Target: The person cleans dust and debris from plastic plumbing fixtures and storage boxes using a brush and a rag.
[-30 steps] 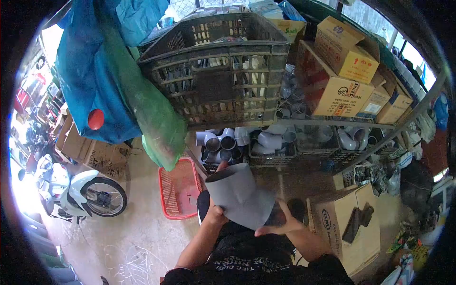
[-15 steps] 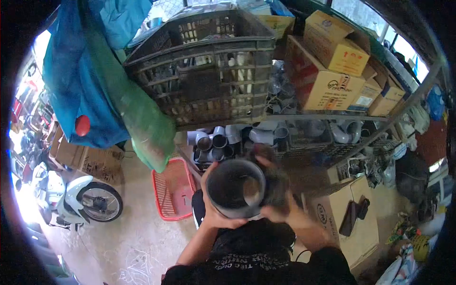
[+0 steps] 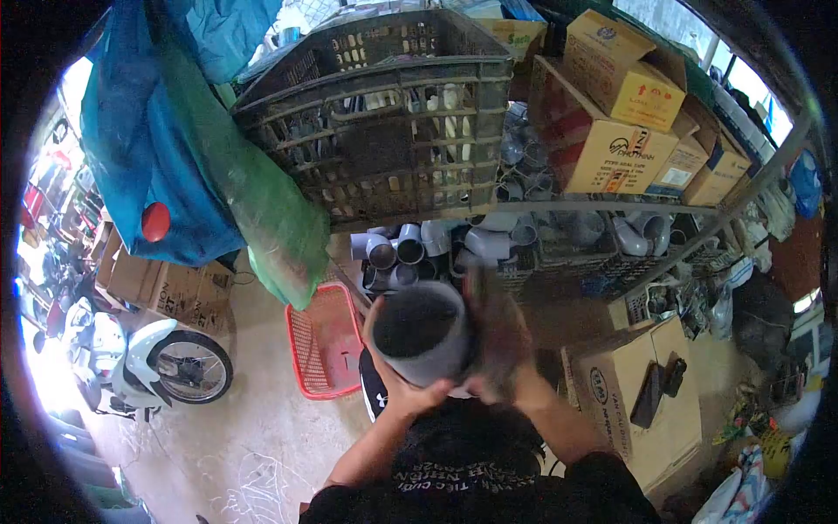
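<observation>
My left hand [image 3: 410,395] wraps round a wide grey plastic pipe fitting [image 3: 423,351], held in front of my body with its round opening tilted up. The fitting's inside looks dark. Against its right side is my right hand [image 3: 519,371], smeared by motion, with its fingers bent round a dark, cloth-like thing [image 3: 495,336]. Blur hides exactly what that dark thing is. Behind the fitting, several grey pipe elbows [image 3: 408,244] lie piled on the lower shelf.
A black slatted crate [image 3: 375,148] stands on the upper shelf beside cardboard boxes [image 3: 624,148]. Blue and green sheeting [image 3: 166,175] hangs at left. On the floor are a red basket [image 3: 298,349] and, at right, a carton [image 3: 611,384]. A motorbike [image 3: 148,358] stands at left.
The fitting has shifted slightly left and up and turned in my left hand, showing more of its outer wall. My right hand and the dark thing have moved along its right side.
</observation>
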The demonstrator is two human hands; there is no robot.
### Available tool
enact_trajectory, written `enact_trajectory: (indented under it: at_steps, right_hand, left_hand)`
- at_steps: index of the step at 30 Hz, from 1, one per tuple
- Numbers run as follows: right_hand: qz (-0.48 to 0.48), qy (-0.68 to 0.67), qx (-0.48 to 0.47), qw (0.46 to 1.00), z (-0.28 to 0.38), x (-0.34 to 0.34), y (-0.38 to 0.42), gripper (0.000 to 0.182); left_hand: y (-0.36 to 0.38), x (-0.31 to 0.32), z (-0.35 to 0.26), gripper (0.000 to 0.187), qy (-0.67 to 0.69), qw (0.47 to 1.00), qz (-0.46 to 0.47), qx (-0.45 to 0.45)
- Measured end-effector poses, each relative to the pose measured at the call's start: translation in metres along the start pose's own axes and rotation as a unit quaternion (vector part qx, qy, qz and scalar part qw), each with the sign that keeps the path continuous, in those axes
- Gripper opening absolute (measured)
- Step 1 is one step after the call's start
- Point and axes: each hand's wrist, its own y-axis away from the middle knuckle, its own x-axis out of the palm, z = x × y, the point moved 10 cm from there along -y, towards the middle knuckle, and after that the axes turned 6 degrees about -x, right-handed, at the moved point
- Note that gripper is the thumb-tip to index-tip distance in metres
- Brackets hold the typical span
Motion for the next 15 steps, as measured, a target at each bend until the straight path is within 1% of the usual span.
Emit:
enact_trajectory:
  at_steps: [2, 3, 4, 5, 6, 7, 9, 10, 11, 13, 14, 15]
  right_hand:
    - [-0.021, -0.112, 0.128, 0.985, -0.034, -0.014, 0.012, 0.05]
    - [-0.031, -0.168, 0.191, 0.967, -0.052, -0.013, 0.019, 0.048]
    - [-0.086, -0.288, 0.211, 0.93, -0.061, -0.005, 0.023, 0.054]
    - [-0.124, -0.465, 0.217, 0.849, -0.061, 0.007, 0.027, 0.059]
    - [-0.121, -0.536, 0.26, 0.794, -0.058, 0.016, 0.037, 0.059]
    - [-0.118, -0.601, 0.302, 0.73, -0.05, 0.026, 0.042, 0.059]
    - [-0.138, -0.556, 0.299, 0.763, -0.063, 0.026, 0.057, 0.061]
    - [-0.15, -0.533, 0.296, 0.778, -0.067, 0.024, 0.061, 0.061]
    - [-0.132, -0.576, 0.289, 0.753, -0.062, 0.028, 0.062, 0.058]
    - [-0.095, -0.657, 0.271, 0.697, -0.047, 0.023, 0.063, 0.053]
    - [-0.071, -0.681, 0.264, 0.679, -0.043, 0.021, 0.067, 0.053]
    - [-0.045, -0.68, 0.264, 0.683, -0.041, 0.024, 0.071, 0.053]
  left_hand:
    - [0.004, 0.027, -0.032, 0.122, 0.001, 0.997, 0.063, 0.055]
    - [0.006, 0.035, -0.039, 0.122, -0.004, 0.993, 0.089, 0.081]
    - [0.008, 0.041, -0.045, 0.122, -0.01, 0.987, 0.114, 0.109]
    - [0.011, 0.046, -0.05, 0.121, -0.016, 0.981, 0.137, 0.136]
    - [0.017, 0.036, -0.04, 0.122, -0.02, 0.981, 0.117, 0.153]
    - [0.026, 0.036, -0.031, 0.121, -0.113, 0.977, 0.119, 0.138]
    - [0.036, 0.035, -0.015, 0.121, -0.294, 0.941, 0.126, 0.112]
    - [0.037, 0.034, -0.013, 0.121, -0.288, 0.941, 0.125, 0.128]
    - [0.038, 0.035, -0.01, 0.122, -0.282, 0.94, 0.124, 0.144]
    - [0.042, 0.028, -0.005, 0.122, -0.168, 0.977, 0.09, 0.1]
    - [0.044, 0.025, 0.003, 0.122, -0.086, 0.992, 0.071, 0.051]
    - [0.047, 0.022, 0.009, 0.123, -0.018, 0.999, 0.05, 0.007]
